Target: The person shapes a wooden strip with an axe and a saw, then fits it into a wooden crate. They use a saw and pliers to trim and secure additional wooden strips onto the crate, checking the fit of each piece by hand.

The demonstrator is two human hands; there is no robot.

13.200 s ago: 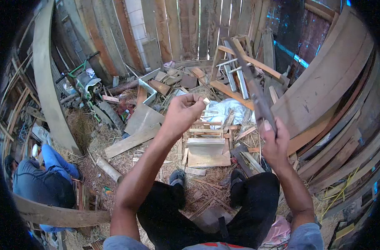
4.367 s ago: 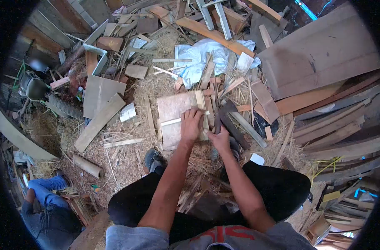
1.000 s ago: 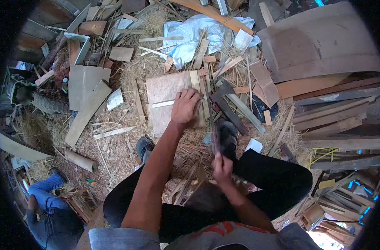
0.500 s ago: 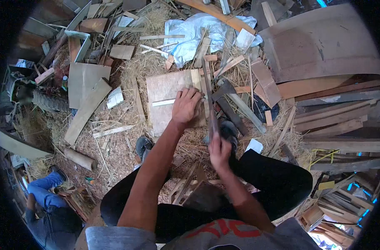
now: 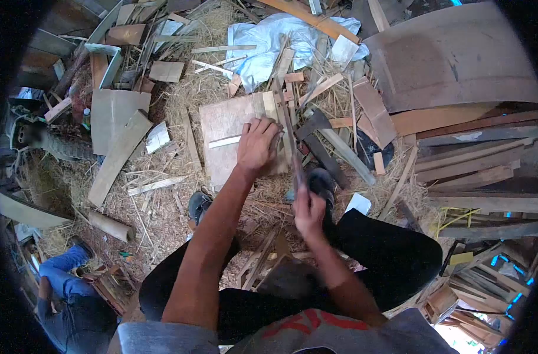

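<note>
My left hand point(image 5: 258, 145) presses down on a square plywood board point(image 5: 225, 118) lying on the straw. Its fingers are bent at the board's right side, over a pale wooden strip point(image 5: 270, 105); whether they pinch anything underneath is hidden. A thin white strip point(image 5: 225, 141) lies on the board and reaches the left hand. My right hand point(image 5: 309, 213) is closed round the near end of what looks like a long handsaw point(image 5: 290, 135). Its blade points away from me along the board's right edge, just beside my left fingers, and is slightly blurred.
A tool with a dark metal head point(image 5: 314, 123) lies right of the blade among wood offcuts. Beyond the board is a crumpled white plastic sheet point(image 5: 263, 44). Stacked planks point(image 5: 475, 159) and a large brown panel point(image 5: 458, 65) are at right. Another person point(image 5: 74, 301) sits at lower left.
The view has shifted slightly, moving the scene a little left. The blade's far tip has swung slightly left towards the board. My left hand stays pressed on the board.
</note>
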